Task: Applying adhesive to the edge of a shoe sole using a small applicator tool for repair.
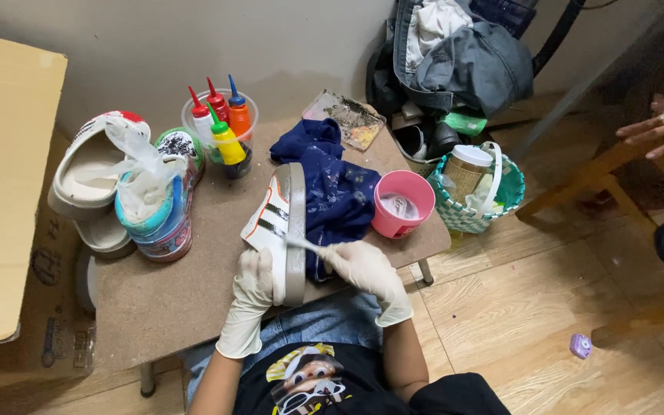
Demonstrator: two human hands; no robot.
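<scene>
Shoe (pixel 278 223) on bench (pixel 194 284) before me; cloth (pixel 332 184) right of it, cup (pixel 403 204) further right; bottles (pixel 220 123) behind.

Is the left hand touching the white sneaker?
Touching. The head view shows the gloved left hand wrapped around the white sneaker, propping it on its side on the table.

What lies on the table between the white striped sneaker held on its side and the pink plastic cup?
In the head view, a crumpled navy paint-flecked cloth fills the stretch between the white striped sneaker and the pink plastic cup.
</scene>
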